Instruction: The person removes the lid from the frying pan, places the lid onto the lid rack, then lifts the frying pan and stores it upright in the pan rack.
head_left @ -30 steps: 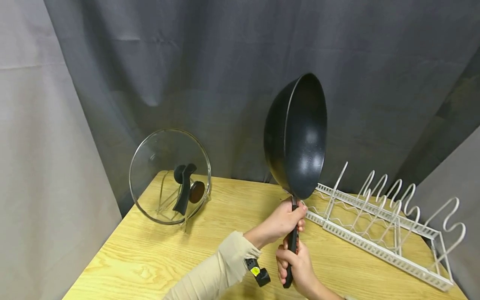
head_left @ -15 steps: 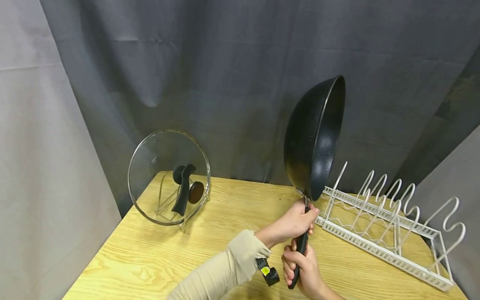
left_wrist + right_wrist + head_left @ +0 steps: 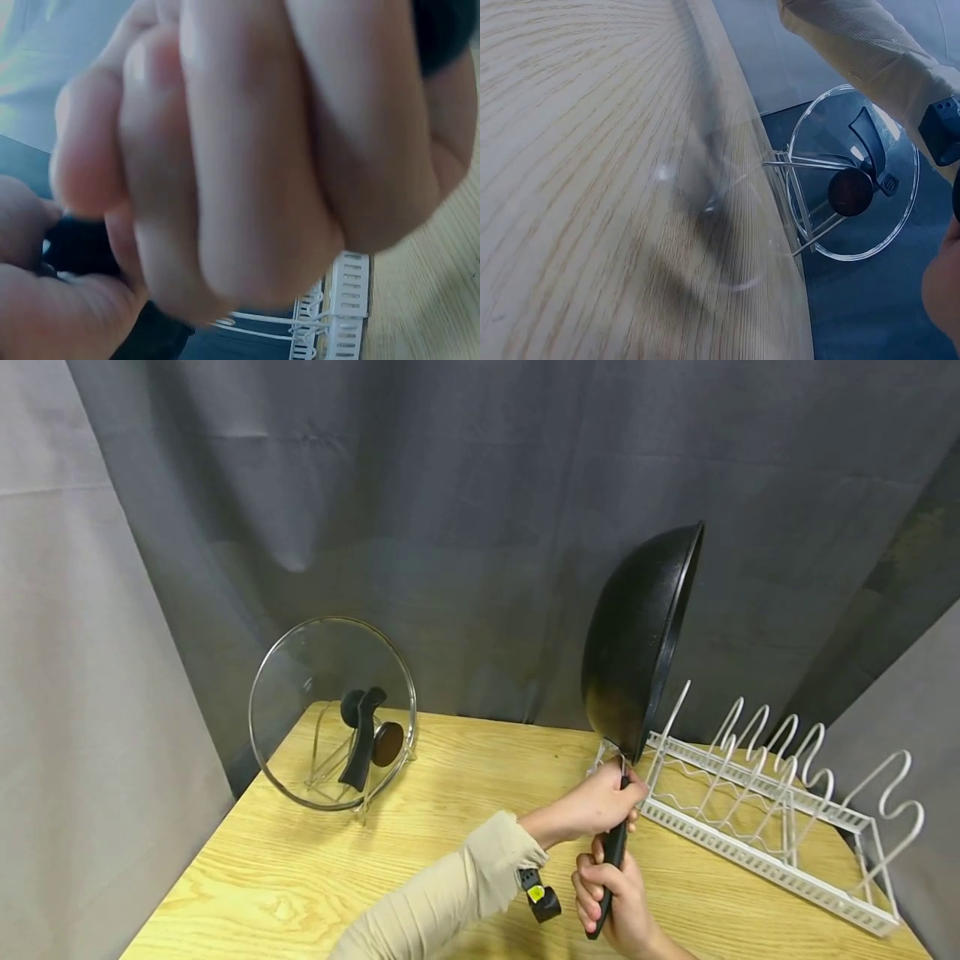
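A black wok (image 3: pixel 633 635) stands on its end above the table, bowl up and long black handle (image 3: pixel 615 847) down. Its hollow faces right, so mostly the rounded outside shows in the head view. My left hand (image 3: pixel 596 802) grips the top of the handle, just under the bowl. Lower down, my right hand (image 3: pixel 618 897) wraps its fingers round the same handle. The left wrist view is filled by curled left-hand fingers (image 3: pixel 247 150). A white wire rack (image 3: pixel 765 852) lies close to the right of both hands, and the wok's lower edge overlaps its far left end.
At the left, a glass lid (image 3: pixel 330 652) with a black handle leans upright in a small wire stand (image 3: pixel 318 768). A round dark knob (image 3: pixel 387 743) sits beside it. Dark grey curtain (image 3: pixel 465 527) hangs behind the wooden table (image 3: pixel 300 877).
Both hands have carried the wok to the right, towards the rack. The wok has turned, so less of its inside shows. Lid and rack stay in place.
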Motion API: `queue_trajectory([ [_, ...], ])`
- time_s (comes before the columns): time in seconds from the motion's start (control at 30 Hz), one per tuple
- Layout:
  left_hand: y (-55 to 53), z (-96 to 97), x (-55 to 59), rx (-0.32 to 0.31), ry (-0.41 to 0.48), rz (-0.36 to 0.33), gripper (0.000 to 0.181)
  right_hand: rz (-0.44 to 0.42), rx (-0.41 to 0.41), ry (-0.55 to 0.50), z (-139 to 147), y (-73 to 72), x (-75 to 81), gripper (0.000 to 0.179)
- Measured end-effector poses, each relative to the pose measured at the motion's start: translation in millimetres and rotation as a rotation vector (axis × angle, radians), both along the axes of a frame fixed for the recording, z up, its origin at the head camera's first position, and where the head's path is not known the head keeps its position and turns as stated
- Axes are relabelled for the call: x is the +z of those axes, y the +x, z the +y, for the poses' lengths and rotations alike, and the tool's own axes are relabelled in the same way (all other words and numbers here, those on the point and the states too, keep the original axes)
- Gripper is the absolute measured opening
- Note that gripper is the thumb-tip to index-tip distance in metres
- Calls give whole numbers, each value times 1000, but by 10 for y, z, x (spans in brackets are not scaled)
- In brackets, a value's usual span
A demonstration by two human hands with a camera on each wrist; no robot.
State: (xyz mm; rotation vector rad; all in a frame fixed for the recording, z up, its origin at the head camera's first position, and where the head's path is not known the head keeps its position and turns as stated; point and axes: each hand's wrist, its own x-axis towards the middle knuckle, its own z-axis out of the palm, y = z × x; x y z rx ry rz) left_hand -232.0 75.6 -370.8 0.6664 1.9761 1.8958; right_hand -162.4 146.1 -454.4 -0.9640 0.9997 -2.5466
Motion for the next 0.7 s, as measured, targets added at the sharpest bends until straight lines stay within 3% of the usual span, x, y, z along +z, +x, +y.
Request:
queue_trajectory([
  [0.2,-50,7,-15,-77,-46,50,12,20,37,-35,46,-2,-9,34],
  [0.4,-69,48,-51,-115,-69,86,12,-4,45,-56,76,13,-28,34],
  [0.7,-96,114,-103,-99,-117,98,13,-12,49,-84,101,20,-60,34],
])
